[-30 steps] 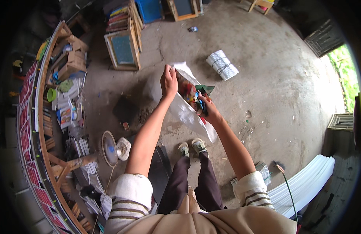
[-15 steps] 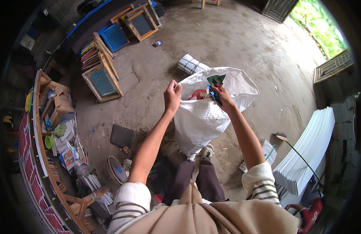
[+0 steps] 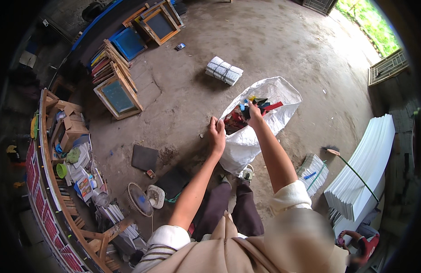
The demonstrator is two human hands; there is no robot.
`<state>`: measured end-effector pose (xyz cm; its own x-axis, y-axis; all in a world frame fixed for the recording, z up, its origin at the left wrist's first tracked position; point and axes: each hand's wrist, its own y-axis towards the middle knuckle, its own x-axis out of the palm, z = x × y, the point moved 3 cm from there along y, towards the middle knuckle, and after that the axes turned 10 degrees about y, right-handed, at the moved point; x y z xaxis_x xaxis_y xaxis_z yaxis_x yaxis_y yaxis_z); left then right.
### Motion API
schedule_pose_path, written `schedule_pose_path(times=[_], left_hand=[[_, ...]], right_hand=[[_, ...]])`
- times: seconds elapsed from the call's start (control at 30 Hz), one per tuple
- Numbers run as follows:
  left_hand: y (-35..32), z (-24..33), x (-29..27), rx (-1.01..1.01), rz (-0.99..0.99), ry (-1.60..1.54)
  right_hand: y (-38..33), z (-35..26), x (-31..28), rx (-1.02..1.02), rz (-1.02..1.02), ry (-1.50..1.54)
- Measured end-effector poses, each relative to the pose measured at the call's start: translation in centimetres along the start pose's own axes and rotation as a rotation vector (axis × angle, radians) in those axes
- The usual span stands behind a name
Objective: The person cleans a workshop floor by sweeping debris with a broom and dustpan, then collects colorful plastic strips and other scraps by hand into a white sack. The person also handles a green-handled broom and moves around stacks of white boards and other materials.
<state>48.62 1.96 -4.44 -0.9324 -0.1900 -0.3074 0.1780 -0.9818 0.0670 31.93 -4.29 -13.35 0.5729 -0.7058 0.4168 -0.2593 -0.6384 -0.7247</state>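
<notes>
A white woven sack (image 3: pixel 240 148) stands in front of my feet with its mouth gaping toward the right. My left hand (image 3: pixel 217 133) is closed on the near-left part of its rim. Inside the sack's mouth, my right hand (image 3: pixel 255 114) is closed on a bunch of dark and coloured scraps. Around it lie more scraps in red, blue, yellow and black, with a red strip (image 3: pixel 273 106) pointing toward the far side. The sack's lower contents are hidden.
Beyond the sack lies a strapped white bundle (image 3: pixel 224 71). Wooden frames (image 3: pixel 119 94) lean at the far left. A fan (image 3: pixel 140 199) and a dark flat piece (image 3: pixel 144 158) lie left. At right are white sheets (image 3: pixel 360 166), a broom (image 3: pixel 332 151) and another person in red (image 3: pixel 369 245).
My right hand has lowered the scraps deeper into the sack's mouth. My left hand, on the rim, has come nearer and rightward. The strapped bundle now shows fully apart from the sack.
</notes>
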Motion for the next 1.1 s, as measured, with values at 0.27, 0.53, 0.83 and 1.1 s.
schedule_pose_path(times=[0.27,0.53,0.83,1.1], left_hand=[[0.0,-1.0,-1.8,-0.069,0.062,0.067],[-0.6,-1.2,-1.7,-0.095,0.08,-0.044],[-2.4,-2.1,1.0,-0.142,-0.132,-0.199],[-4.4,1.4,6.0,-0.154,-0.448,-0.389]], right_hand=[[-1.9,0.6,0.2,0.217,-0.3,-0.236],[-6.1,-0.9,-0.3,-0.583,-0.396,-1.545],[-3.9,-1.0,-3.8,-0.788,-0.366,-1.495],[-8.7,-4.8,-6.5,-0.874,-0.292,-1.464]])
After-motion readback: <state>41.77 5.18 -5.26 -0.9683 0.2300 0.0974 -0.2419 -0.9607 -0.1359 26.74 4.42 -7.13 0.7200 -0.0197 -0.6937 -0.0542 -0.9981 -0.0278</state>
